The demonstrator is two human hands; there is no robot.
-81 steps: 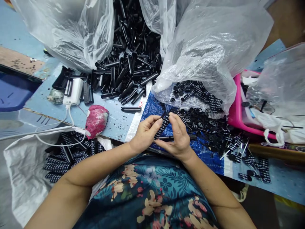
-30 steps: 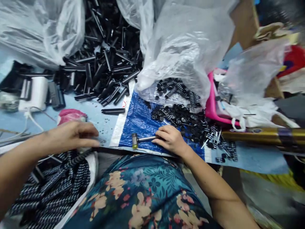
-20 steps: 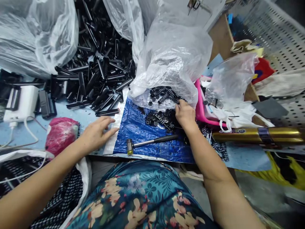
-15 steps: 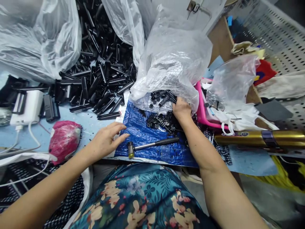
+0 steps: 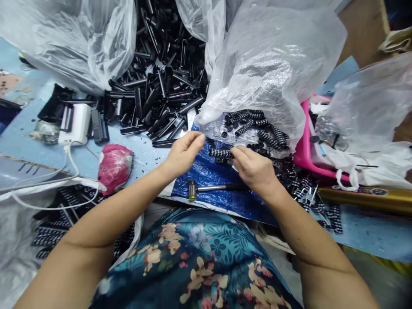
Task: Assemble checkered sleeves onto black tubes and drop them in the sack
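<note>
My right hand (image 5: 254,168) pinches one end of a short black-and-white patterned roller (image 5: 219,153) and holds it just above the blue tarp (image 5: 206,174). My left hand (image 5: 184,153) hovers close to the roller's free end, fingertips bunched, with nothing visible between them. A small hammer (image 5: 209,189) lies on the tarp below both hands. Loose black rings and more patterned rollers (image 5: 257,122) spill from a clear bag (image 5: 267,68) just beyond my right hand.
A heap of black plastic rods (image 5: 161,90) fills the back centre. A pink basket (image 5: 302,148) and a gold tube (image 5: 370,198) sit to the right. On the left are a pink bag (image 5: 114,165), a white charger (image 5: 75,124) and a sack of patterned pieces (image 5: 58,210).
My right hand came back from the bag's mouth with a patterned roller. My left hand rose off the table, closed its fingers and moved in to meet it. The hammer stays on the tarp.
</note>
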